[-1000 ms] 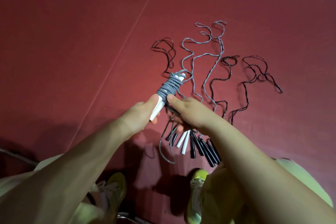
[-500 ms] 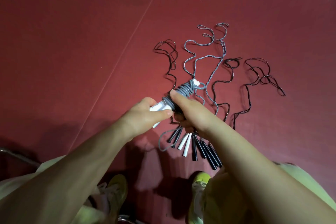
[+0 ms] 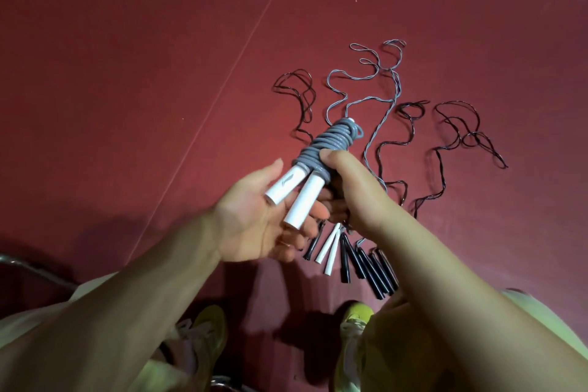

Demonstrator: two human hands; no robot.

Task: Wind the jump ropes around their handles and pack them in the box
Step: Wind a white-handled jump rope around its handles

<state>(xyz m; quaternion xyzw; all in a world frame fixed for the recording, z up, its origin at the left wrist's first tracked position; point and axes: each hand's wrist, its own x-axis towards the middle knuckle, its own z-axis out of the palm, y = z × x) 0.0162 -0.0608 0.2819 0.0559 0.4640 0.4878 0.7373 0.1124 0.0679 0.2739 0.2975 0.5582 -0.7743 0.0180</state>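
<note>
A jump rope with two white handles [image 3: 297, 192] has its grey cord [image 3: 331, 141] wound tightly round them. My right hand [image 3: 353, 191] grips the wound bundle, thumb on the coils. My left hand [image 3: 257, 219] lies palm up under the handle ends, fingers relaxed and touching them. On the red floor lie several more ropes: a pair of white handles [image 3: 329, 247] with a grey cord [image 3: 372, 86] trailing away, and several black handles [image 3: 369, 264] with dark cords [image 3: 461, 127]. No box is in view.
The red floor [image 3: 127, 73] has a thin pale seam [image 3: 222, 86] running diagonally. My yellow-green shoes [image 3: 354, 318] stand just below the handles. A dark curved bar [image 3: 28, 267] shows at the lower left edge.
The loose grey tail that hung below the bundle is gone; the cord is fully wound. My left hand has let go of the handles and opened beneath them. The bundle has risen.
</note>
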